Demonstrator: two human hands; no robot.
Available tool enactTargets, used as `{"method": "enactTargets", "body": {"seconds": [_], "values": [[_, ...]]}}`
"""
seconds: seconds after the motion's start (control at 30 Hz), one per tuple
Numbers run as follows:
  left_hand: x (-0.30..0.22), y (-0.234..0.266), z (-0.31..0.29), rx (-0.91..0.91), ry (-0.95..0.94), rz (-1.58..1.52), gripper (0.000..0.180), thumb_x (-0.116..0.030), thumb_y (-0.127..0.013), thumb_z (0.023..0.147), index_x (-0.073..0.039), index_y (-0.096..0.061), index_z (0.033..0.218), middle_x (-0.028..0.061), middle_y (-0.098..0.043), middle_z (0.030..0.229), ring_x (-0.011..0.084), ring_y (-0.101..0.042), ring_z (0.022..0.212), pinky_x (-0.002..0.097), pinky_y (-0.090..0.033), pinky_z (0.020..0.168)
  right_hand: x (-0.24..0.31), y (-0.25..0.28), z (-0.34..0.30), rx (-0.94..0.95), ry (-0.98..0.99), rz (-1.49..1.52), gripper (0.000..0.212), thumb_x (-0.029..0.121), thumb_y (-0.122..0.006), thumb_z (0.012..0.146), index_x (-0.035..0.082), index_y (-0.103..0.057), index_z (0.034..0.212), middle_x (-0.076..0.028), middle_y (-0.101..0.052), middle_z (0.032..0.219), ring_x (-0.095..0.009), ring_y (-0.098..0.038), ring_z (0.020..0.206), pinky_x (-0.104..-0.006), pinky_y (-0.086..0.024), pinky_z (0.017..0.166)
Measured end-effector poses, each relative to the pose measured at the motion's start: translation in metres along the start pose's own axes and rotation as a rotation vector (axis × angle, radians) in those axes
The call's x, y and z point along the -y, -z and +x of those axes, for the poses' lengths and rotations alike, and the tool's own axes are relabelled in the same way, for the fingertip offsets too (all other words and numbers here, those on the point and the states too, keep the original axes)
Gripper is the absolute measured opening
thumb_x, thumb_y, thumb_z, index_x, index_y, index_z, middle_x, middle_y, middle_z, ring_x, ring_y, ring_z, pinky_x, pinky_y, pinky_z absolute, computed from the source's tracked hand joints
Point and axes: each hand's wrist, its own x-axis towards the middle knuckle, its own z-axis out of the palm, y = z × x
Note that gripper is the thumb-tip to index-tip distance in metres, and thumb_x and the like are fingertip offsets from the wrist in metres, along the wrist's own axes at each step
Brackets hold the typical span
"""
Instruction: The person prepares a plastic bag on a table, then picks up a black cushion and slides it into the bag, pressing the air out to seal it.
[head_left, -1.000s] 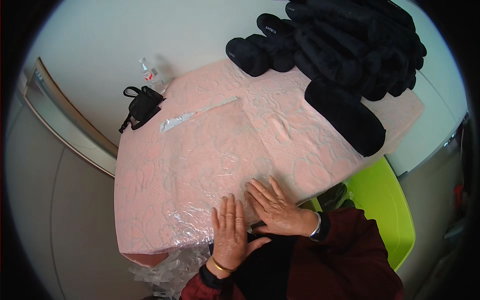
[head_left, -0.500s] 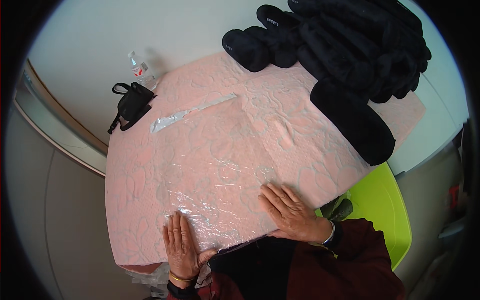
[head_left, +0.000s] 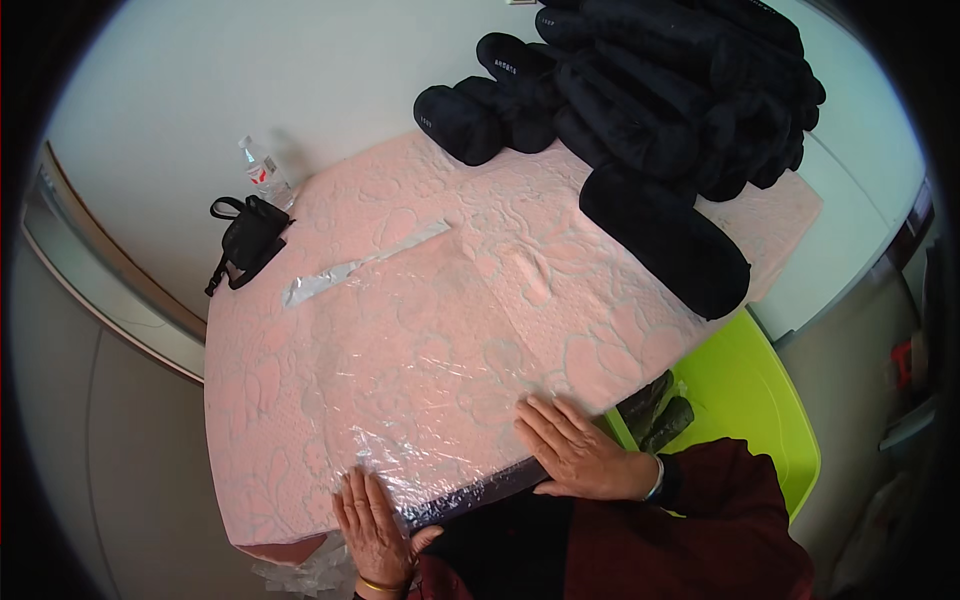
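Observation:
A large clear plastic bag [head_left: 420,370] lies flat and wrinkled on the pink patterned cloth [head_left: 262,400] that covers the table. Along its far end runs a whitish strip [head_left: 365,265]. My left hand [head_left: 372,525] rests on the bag's near left corner, fingers stretched forward and thumb apart. At the near right corner my right hand [head_left: 582,452] lies flat, its fingers pointing up and left. Neither hand grips anything that shows. Between them, a dark band [head_left: 475,497] shows at the near table edge.
Black plush cylindrical cushions [head_left: 690,100] are heaped at the far right, with one cushion [head_left: 668,240] nearer. A water bottle [head_left: 266,174] and a black pouch [head_left: 250,238] stand far left. A lime-green tub [head_left: 775,400] holds dark plastic-wrapped items. Clear plastic [head_left: 312,572] hangs below the table's left corner.
The whole view has shifted a little. My left hand is nearer the table's front edge, and more of the dark band shows between the hands. Both hands stay flat on the bag.

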Motion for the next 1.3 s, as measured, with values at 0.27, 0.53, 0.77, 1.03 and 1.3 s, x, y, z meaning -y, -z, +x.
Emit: {"method": "enactTargets", "body": {"seconds": [0.27, 0.53, 0.77, 1.03, 1.3], "values": [[-0.014, 0.019, -0.014, 0.022, -0.002, -0.003, 0.107, -0.080, -0.049, 0.084, 0.008, -0.042, 0.144, 0.0274, -0.040, 0.153, 0.0438, -0.034, 0.145, 0.0622, -0.019, 0.118, -0.003, 0.005, -0.020, -0.129, -0.090, 0.210, 0.086, 0.053, -0.073, 0.083, -0.008, -0.048, 0.139, -0.024, -0.038, 0.154, -0.040, -0.034, 0.146, -0.0544, -0.024, 0.120], [-0.080, 0.007, 0.054, 0.008, -0.214, -0.244, 0.100, -0.073, -0.046, 0.090, 0.007, -0.038, 0.148, 0.0277, -0.036, 0.155, 0.0441, -0.033, 0.146, 0.0618, -0.019, 0.118, 0.015, -0.025, 0.039, -0.188, 0.009, 0.176, 0.087, 0.056, -0.068, 0.087, -0.006, -0.043, 0.143, -0.025, -0.033, 0.157, -0.040, -0.028, 0.149, -0.0583, -0.022, 0.120], [-0.025, 0.006, 0.049, 0.038, -0.118, -0.141, 0.105, -0.075, -0.048, 0.088, 0.013, -0.040, 0.145, 0.0301, -0.037, 0.154, 0.0441, -0.034, 0.145, 0.0568, -0.023, 0.119, -0.018, -0.012, 0.017, -0.028, -0.102, 0.079, 0.100, 0.070, -0.052, 0.091, -0.008, -0.031, 0.151, -0.026, -0.024, 0.162, -0.040, -0.018, 0.153, -0.0515, -0.010, 0.124], [0.015, 0.006, 0.048, 0.045, 0.002, -0.050, 0.114, -0.083, -0.043, 0.084, 0.013, -0.039, 0.144, 0.0317, -0.037, 0.153, 0.0455, -0.032, 0.145, 0.0554, -0.020, 0.120, -0.036, -0.016, 0.022, -0.031, -0.150, 0.030, 0.114, 0.082, -0.043, 0.086, -0.012, -0.030, 0.150, -0.029, -0.022, 0.161, -0.039, -0.017, 0.153, -0.0518, -0.009, 0.124], [-0.007, -0.006, 0.006, -0.065, 0.070, -0.025, 0.106, -0.079, -0.041, 0.088, 0.011, -0.041, 0.145, 0.0299, -0.038, 0.152, 0.0453, -0.033, 0.145, 0.0594, -0.020, 0.119, -0.020, -0.014, -0.004, -0.089, -0.118, 0.013, 0.104, 0.076, -0.047, 0.089, -0.012, -0.040, 0.144, -0.029, -0.033, 0.156, -0.042, -0.027, 0.149, -0.0547, -0.015, 0.122]]}}
